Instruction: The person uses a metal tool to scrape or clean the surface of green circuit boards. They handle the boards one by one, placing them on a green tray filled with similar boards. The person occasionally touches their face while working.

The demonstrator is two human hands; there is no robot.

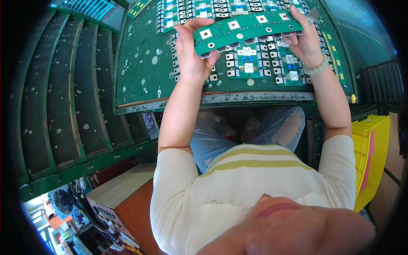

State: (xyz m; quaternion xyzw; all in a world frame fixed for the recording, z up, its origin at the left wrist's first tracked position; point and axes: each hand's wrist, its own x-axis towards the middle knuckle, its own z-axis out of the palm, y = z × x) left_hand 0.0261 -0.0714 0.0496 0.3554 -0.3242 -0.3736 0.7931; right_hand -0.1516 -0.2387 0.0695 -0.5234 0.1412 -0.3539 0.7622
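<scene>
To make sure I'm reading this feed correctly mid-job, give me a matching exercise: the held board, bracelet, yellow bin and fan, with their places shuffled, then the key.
Things
1. Long green board
2. Beaded bracelet
3. Yellow bin
4. Round fan

Places
A. Around the right wrist
B. Far down in the picture's lower left
C. Held up over the worktable, between the left hand and the right hand
D. On the picture's right side, beyond the person's right sleeve

Right pairs
1-C, 2-A, 3-D, 4-B

Bright overall; strong fisheye bending, corners black
</scene>
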